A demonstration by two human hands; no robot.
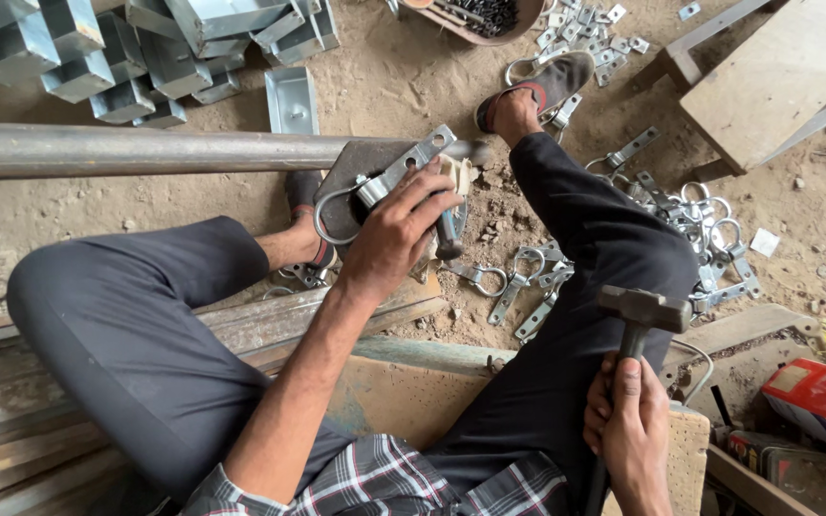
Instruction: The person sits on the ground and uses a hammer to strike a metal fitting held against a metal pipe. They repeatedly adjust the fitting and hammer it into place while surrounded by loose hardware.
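Observation:
My left hand point(396, 232) presses a grey metal bracket with a ring point(389, 182) down on a dark steel block point(360, 164) at the end of a long pipe. It also grips a small punch-like tool under the fingers. My right hand point(625, 425) is closed round the handle of a hammer point(641, 315), whose head is raised beside my right knee, apart from the bracket. My legs in dark trousers spread to either side of the block.
A long steel pipe point(136, 150) runs in from the left. Folded sheet-metal channels point(117, 53) are stacked at top left. Several finished ring brackets point(700, 225) litter the sandy ground on the right. A wooden bench point(776, 76) stands top right, boxes point(819, 401) at bottom right.

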